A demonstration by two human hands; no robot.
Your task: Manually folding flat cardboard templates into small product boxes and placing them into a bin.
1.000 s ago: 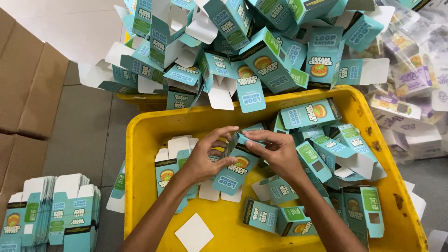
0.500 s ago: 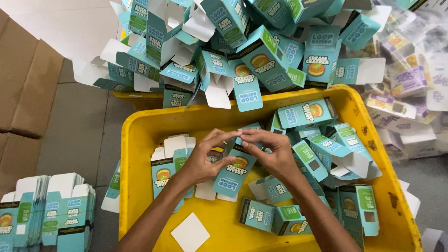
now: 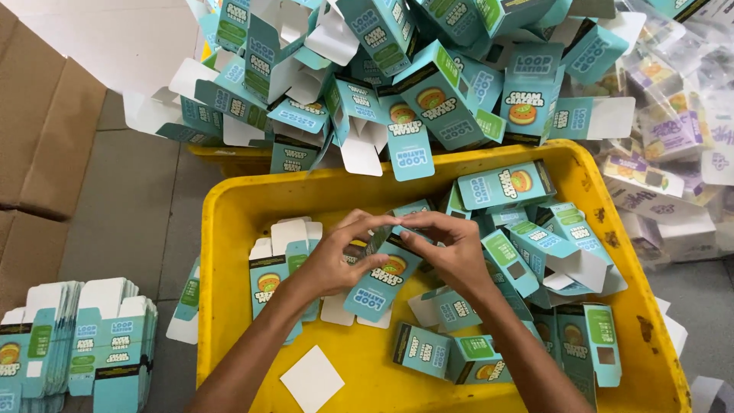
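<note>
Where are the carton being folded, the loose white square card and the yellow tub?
Teal carton [image 3: 380,287]: head view, on its printed front panel below the hands.
White square card [image 3: 311,380]: head view, on its middle.
Yellow tub [image 3: 216,252]: head view, on its left rim.

You have one view only — a camera worn on your head, looking almost straight down from close above. Your left hand [image 3: 334,264] and right hand [image 3: 451,256] sit near frame centre over the yellow tub [image 3: 229,252], forearms entering from the bottom edge. The far edge reaches the heap of teal cartons [image 3: 428,84] — no second view shares this scene.
</note>
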